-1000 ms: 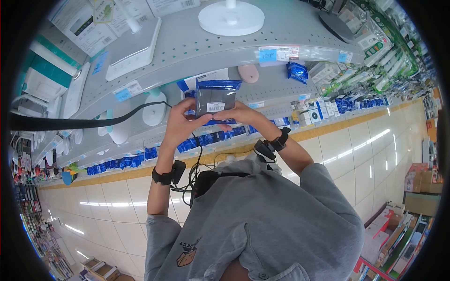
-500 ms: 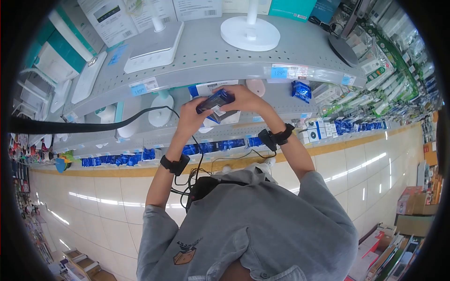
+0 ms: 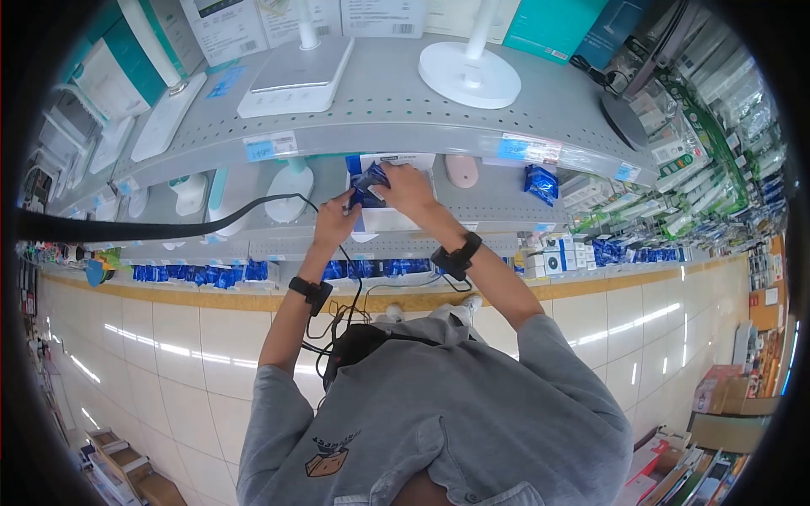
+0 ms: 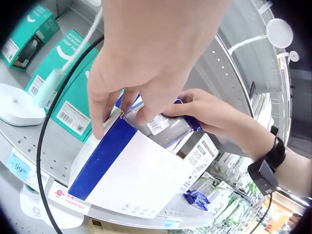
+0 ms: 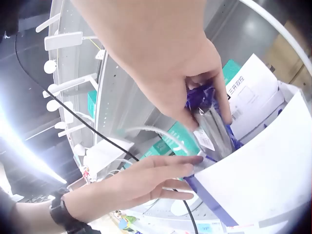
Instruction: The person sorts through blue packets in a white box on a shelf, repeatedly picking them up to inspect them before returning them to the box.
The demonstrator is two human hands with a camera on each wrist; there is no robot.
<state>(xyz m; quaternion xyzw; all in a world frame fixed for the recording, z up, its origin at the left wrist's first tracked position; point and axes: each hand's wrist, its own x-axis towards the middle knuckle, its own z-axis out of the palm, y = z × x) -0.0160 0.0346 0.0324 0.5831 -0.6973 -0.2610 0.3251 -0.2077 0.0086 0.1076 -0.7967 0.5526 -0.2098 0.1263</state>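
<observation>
My right hand grips the crinkled blue end of a plastic packet. Through its clear side show a grey face and a white barcode label. The packet is tilted, its lower part inside an open white box with a blue stripe. At the box's near corner, my left hand holds the rim, with fingers outside the wall and the thumb by the packet. In the right wrist view the box's lid flap stands raised behind the packet. The box's inside is mostly hidden.
The box sits on a perforated shelf under an upper shelf carrying lamps. To its right are a pink rounded item and another blue packet. A black strap and cable cross on the left.
The packet, earlier held upright facing me in both hands, has tipped over and moved down into the box. My left hand has shifted from the packet to the box rim.
</observation>
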